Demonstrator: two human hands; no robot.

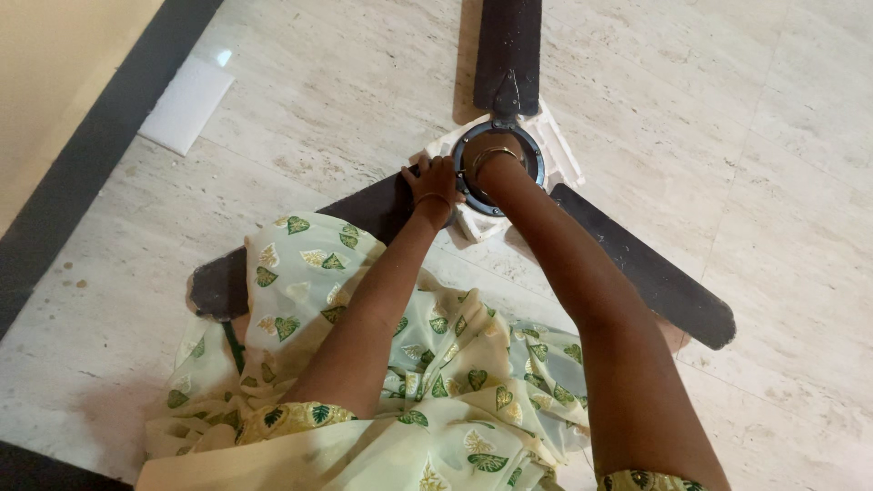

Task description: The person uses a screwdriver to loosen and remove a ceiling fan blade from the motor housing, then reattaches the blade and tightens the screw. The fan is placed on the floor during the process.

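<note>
Ceiling fan (pixel 627 264) on floor: left hand (pixel 435 179) fingers curled on hub rim; right hand (pixel 491 150) inside hub, grip unclear.

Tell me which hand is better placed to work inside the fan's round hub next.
Right, probably. The right hand is already over the hub, while the left hand rests at its outer edge, by a blade.

A pale marble floor (pixel 746 182) is filling the view. A white flat tile piece (pixel 186 105) is lying near a dark skirting strip (pixel 82 173) beside the cream wall (pixel 55 64).
</note>
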